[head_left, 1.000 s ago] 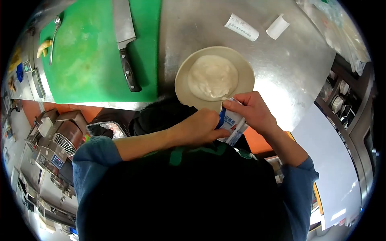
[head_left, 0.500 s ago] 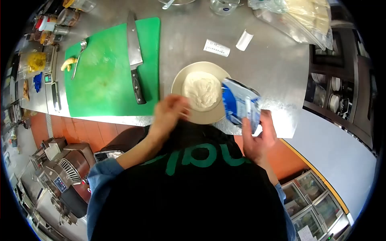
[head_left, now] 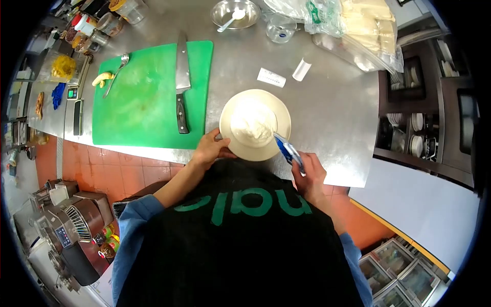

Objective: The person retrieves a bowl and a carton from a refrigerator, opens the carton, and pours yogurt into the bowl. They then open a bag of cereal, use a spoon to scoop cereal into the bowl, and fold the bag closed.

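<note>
One broad metal table (head_left: 327, 138), with a green board (head_left: 143, 112) between nine and ten o'clock of the plate (head_left: 281, 112). Best to leave the board and its knife (head_left: 182, 77) alone, and to mind the near table edge, close to the plate's six o'clock rim. Steady the plate lightly from eight o'clock, without tipping. Aim at the white heap (head_left: 249, 123) in the middle rather than at the bare rim. With the blue-and-white packet (head_left: 290, 153), hold the far tip well inside the rim, tilt slowly, and avoid squeezing hard. Too small to make out: any flow from the tip.

Hands apart, one either side of the plate. Left hand (head_left: 207, 149) at eight o'clock, touching the rim; impossible to tell whether gripping it or only resting there. Right hand (head_left: 309, 171) at four o'clock, closed round the near end of the packet. From there, packet slanting toward eleven o'clock, tip over the plate, near the heap; at three o'clock from the left hand, well apart, with the plate between. Smallest of all, two paper pieces (head_left: 271, 78) at about one o'clock of the plate, away from both hands.
</note>
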`<state>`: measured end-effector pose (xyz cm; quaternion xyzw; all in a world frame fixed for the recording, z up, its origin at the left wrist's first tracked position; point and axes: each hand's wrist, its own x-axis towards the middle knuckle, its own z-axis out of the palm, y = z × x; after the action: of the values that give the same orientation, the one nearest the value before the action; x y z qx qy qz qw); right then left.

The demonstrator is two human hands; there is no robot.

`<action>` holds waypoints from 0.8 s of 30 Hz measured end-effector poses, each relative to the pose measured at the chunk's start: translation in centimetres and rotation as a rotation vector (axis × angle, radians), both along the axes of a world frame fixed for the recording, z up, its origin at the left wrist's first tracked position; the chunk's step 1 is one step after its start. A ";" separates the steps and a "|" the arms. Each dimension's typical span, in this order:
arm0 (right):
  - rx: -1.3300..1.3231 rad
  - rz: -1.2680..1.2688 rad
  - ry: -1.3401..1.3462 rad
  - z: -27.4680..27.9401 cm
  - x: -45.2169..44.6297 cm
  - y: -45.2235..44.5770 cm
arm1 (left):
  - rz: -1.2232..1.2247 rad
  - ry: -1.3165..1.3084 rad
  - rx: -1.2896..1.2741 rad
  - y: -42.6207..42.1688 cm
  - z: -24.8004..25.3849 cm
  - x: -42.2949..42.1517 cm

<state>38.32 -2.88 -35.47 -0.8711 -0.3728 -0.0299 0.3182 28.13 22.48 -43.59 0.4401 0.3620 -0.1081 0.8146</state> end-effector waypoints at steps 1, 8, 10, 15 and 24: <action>0.060 -0.069 0.011 -0.1 -0.1 -0.3 | 0.002 -0.004 0.004 0.0 0.0 -0.1; 0.329 -0.451 0.468 -3.2 5.7 -3.9 | -0.044 -0.036 0.017 0.8 0.7 2.3; 0.376 -0.313 0.497 -9.2 9.9 -7.9 | -0.066 0.005 0.040 0.8 1.0 3.2; -0.116 -0.466 0.011 -6.3 13.3 -5.7 | -0.020 -0.104 -0.058 0.5 -1.5 1.3; 0.232 0.148 0.175 2.7 8.8 11.4 | 0.203 -0.263 -0.008 0.3 -1.1 -2.3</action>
<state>47.16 8.56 -32.75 -0.7979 -0.4011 0.0269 0.4493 25.84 22.80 -44.67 0.4082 0.2945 0.0318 0.8635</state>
